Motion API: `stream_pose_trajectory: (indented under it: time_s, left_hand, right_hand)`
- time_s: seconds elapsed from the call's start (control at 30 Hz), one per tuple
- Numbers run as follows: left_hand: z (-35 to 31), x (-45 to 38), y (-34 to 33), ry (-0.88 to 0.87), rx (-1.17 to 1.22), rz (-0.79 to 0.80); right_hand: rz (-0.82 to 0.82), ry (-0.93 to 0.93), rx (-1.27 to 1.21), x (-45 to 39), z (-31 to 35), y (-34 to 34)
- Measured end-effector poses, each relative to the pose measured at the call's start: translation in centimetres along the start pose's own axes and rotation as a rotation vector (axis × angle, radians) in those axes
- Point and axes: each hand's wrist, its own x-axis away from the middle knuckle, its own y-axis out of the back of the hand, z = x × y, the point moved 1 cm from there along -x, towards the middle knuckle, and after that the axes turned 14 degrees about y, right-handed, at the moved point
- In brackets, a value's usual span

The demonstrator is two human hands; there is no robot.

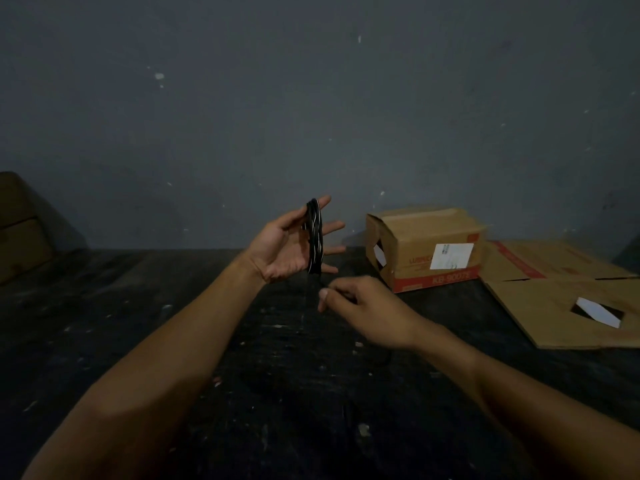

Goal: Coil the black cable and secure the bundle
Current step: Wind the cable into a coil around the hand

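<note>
The black cable (314,237) is wound in several loops around the fingers of my left hand (287,244), which is raised palm up with the fingers spread above the dark table (138,323). A loose strand drops from the coil down to my right hand (356,303), just below and to the right, which pinches it between thumb and fingers. More of the cable trails under my right wrist onto the table, hard to make out against the dark surface.
An open cardboard box (426,247) lies on its side at the right against the grey wall. A flattened cardboard sheet (561,299) lies further right. Another brown box (17,230) stands at the far left edge.
</note>
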Motion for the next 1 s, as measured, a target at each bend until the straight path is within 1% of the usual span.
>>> stream_pose_trajectory:
  time_s: [0.1,0.17,0.23,0.37,0.47,0.57,0.67,0.83,1.0]
  left_hand:
    - [0.2,-0.2,-0.2,0.0,0.019,-0.024]
    - [0.5,-0.3,-0.4,0.031,-0.026,-0.051]
    - [1.2,-0.4,-0.5,0.071,-0.083,-0.057]
    - [2.1,-0.3,-1.1,0.139,-0.109,-0.037]
    - [2.1,0.0,-2.0,0.19,-0.072,0.049]
    - [2.0,0.1,-2.7,0.252,-0.118,0.136]
    - [1.7,0.4,-3.5,0.29,-0.164,0.257]
    - [1.7,1.1,-4.0,0.302,-0.196,0.367]
    - [1.3,1.7,-5.0,0.25,-0.208,0.476]
  right_hand:
    - [0.068,0.018,0.111,-0.8,1.1,1.7]
    - [0.096,0.025,0.189,-1.4,1.7,2.7]
    - [0.087,0.02,0.268,-2.2,2.1,4.2]
    - [0.029,0.023,0.433,-4.0,2.5,7.9]
    - [0.018,0.009,0.44,-4.7,2.3,9.9]
    - [-0.01,-0.01,0.428,-5.0,1.9,11.0]
    - [-0.039,0.006,0.405,-5.3,1.5,11.7]
    - [-0.138,0.036,0.383,-5.3,0.2,13.2]
    - [-0.226,0.009,0.335,-4.1,-3.0,12.7]
